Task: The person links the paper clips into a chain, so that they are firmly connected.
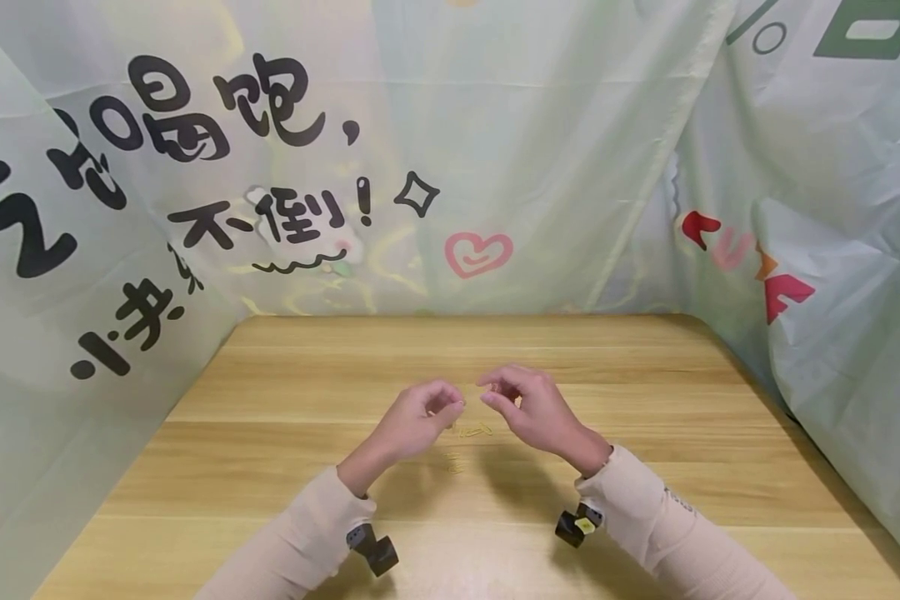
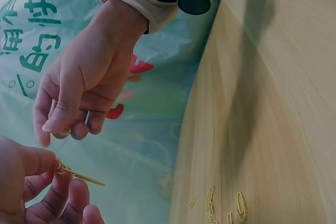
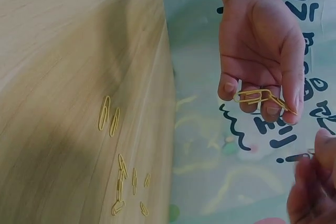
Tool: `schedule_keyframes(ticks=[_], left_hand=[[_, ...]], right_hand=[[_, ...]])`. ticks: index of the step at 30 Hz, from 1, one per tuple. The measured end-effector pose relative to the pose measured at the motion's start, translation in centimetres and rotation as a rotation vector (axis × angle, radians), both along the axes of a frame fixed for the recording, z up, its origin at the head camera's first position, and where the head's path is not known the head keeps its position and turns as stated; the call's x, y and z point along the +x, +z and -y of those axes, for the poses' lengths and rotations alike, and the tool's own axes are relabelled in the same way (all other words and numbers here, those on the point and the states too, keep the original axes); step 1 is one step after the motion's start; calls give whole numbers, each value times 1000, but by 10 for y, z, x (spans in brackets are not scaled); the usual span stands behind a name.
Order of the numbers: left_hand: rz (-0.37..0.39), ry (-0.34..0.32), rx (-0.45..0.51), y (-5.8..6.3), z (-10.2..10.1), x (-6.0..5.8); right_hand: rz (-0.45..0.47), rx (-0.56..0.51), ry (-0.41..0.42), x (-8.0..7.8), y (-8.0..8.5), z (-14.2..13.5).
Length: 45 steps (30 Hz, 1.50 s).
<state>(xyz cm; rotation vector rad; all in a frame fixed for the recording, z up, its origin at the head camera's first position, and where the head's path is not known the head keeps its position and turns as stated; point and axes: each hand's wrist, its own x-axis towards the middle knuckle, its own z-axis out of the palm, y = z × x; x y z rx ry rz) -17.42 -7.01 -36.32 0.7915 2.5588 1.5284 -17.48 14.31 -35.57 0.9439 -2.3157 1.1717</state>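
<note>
In front of me my left hand (image 1: 420,419) pinches linked yellow paper clips (image 3: 251,96) between thumb and fingertips, and the clips extend across the fingers in the right wrist view. My right hand (image 1: 537,411) hovers just to the right, apart from the left, with its fingers bent. Between the right fingertips (image 3: 317,142) a tiny shape shows, too unclear to name. Below both hands, loose yellow paper clips (image 1: 477,430) lie on the wooden table (image 1: 585,350). Several single clips (image 3: 105,113) and some overlapping ones (image 3: 120,182) appear in the right wrist view.
A pale printed curtain (image 1: 555,167) hangs behind the table and along both sides. Black wrist cameras (image 1: 375,550) stick out below the two beige sleeves (image 1: 292,533).
</note>
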Motion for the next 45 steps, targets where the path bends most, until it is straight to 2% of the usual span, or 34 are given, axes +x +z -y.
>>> schedule_keyframes(ticks=[13,22,30,37,45], left_hand=[[-19,5,-28,2,3,-1],[-76,-30,-8,5,-3,-1],[-117,-50,5,6,-5,-2],[-147,-70,27,5,-6,-3],[-166,-57,30,5,-6,-4]], right_hand=[[182,-7,-7,3,1,-2],[336,-179,-64,3,5,2],[406,-201,-12,4,5,4],[441,-230,-7,4,6,7],[469,-228,-10,3,7,10]])
